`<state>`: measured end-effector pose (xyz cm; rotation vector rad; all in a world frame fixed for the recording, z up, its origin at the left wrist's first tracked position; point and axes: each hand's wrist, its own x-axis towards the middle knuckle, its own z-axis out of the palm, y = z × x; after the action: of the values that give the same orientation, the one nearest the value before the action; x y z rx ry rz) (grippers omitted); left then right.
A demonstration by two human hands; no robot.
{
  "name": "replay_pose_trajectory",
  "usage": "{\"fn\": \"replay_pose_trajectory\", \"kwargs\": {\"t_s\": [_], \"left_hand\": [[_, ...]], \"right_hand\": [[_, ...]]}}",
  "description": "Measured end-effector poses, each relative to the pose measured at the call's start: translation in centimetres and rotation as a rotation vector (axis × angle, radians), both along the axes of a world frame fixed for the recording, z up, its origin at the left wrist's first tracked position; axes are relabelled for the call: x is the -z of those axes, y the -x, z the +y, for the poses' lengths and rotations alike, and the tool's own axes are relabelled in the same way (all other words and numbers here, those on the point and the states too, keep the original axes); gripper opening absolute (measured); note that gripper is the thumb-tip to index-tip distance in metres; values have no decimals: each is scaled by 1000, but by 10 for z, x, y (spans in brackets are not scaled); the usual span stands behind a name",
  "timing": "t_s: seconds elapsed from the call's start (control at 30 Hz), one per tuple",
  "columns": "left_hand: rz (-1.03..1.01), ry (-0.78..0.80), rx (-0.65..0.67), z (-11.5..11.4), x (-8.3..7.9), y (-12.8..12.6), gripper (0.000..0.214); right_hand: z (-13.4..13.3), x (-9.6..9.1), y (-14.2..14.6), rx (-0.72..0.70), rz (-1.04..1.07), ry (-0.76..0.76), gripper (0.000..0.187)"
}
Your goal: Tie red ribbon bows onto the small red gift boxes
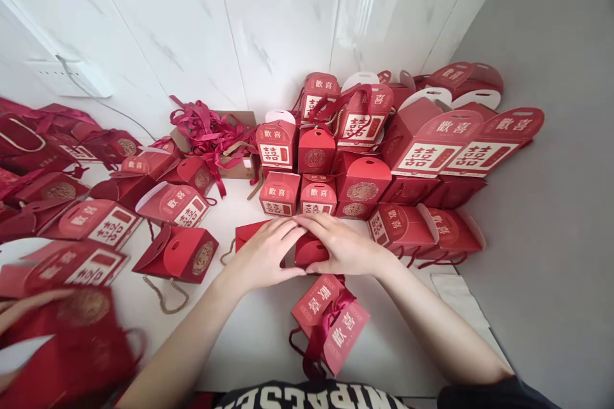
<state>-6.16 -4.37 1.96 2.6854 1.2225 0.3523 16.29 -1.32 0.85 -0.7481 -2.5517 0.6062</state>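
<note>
My left hand (266,250) and my right hand (343,244) meet at the fingertips in the middle of the table, fingers stretched and thumbs apart from them. Under and between them sits a small red gift box (309,252), partly hidden; I cannot tell how firmly the hands touch it. Another red box (249,233) shows behind my left hand. Close to my body lies a red box tied with a dark red ribbon bow (333,313). Just beyond my fingertips stand two small upright gift boxes, the left one (278,193) and the right one (318,194).
Stacked red gift boxes (426,140) fill the back right beside a grey panel (542,172). A cardboard box (244,163) holds loose ribbons (208,128). More boxes (96,220) crowd the left. At lower left, another person's hand (36,303) holds a blurred red box (91,339).
</note>
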Motion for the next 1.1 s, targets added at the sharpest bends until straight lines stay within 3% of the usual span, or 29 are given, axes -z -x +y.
{"fn": "replay_pose_trajectory", "kwargs": {"t_s": [0.03,0.1,0.2,0.27,0.33,0.47,0.57,0.7,0.77,0.83,0.93,1.03,1.1], "left_hand": [[0,-17,-18,-2,-4,4,73],[41,-61,-175,-7,-5,18,83],[161,-67,-512,-17,4,41,97],[197,-2,-598,-21,13,49,100],[146,100,-560,-21,19,48,96],[-8,212,-331,-6,23,20,95],[-5,55,-154,15,28,-11,96],[77,-213,-27,42,37,-50,74],[91,-242,-24,45,33,-61,73],[85,-251,-33,39,19,-61,74],[62,-250,-112,11,-18,-32,69],[100,-210,-453,-26,-47,35,67],[160,-157,-706,-49,-49,90,87]], "right_hand": [[1,1,-5,43,-17,-7,90],[2,3,-20,117,-62,-24,80],[4,4,-48,240,-132,-59,67],[3,5,-64,332,-186,-79,62],[2,3,-75,399,-246,-95,58],[-4,-4,-80,433,-318,-119,52],[-8,-8,-76,447,-350,-115,44],[-12,-8,-67,473,-335,-186,47],[-13,-12,-60,463,-276,-264,48],[-15,-22,-50,414,-218,-314,46],[-14,-41,-30,282,-146,-312,42],[-4,-54,0,85,-136,-253,39],[10,-58,29,-71,-122,-233,38]]}}
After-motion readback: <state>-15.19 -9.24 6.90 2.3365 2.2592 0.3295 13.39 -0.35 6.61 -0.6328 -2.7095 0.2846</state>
